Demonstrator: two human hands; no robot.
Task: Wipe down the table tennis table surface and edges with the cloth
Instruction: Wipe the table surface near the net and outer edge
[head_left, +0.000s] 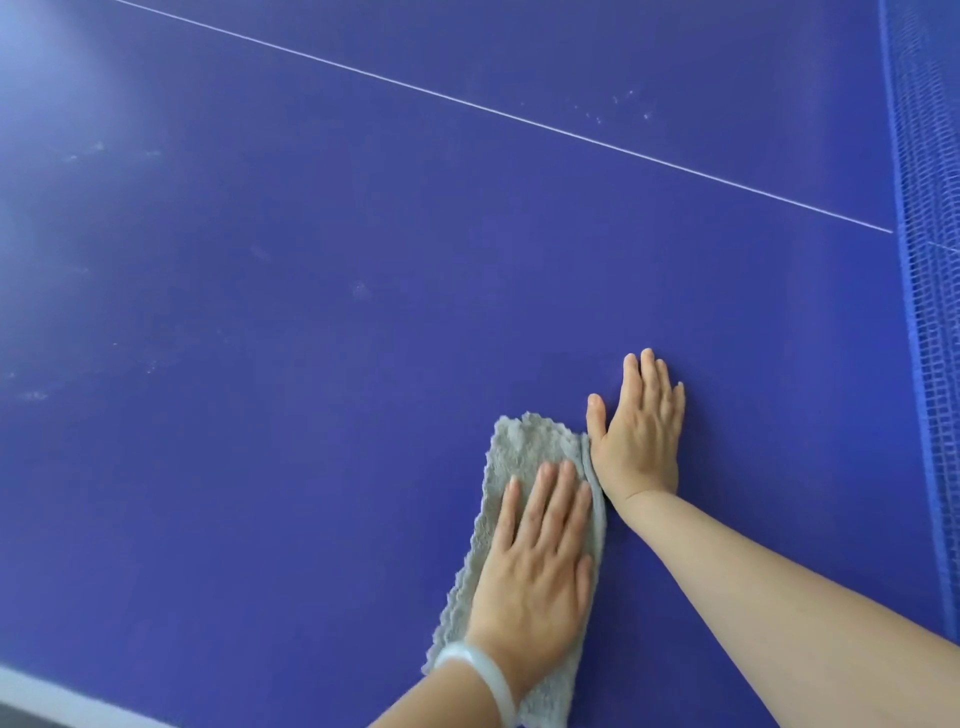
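Note:
A blue table tennis table (363, 322) fills the view. A grey fluffy cloth (524, 452), folded long, lies on it near the bottom middle. My left hand (535, 566) presses flat on the cloth with straight fingers; a pale bangle circles its wrist. My right hand (641, 431) lies flat on the bare table surface just right of the cloth, fingers straight, its thumb edge touching the cloth's right edge.
A thin white centre line (498, 111) crosses the table diagonally. The blue net (930, 260) runs along the right side. The table's white edge stripe (62, 699) shows at the bottom left. Faint dusty smudges (613, 106) mark the surface beyond the line and at the left.

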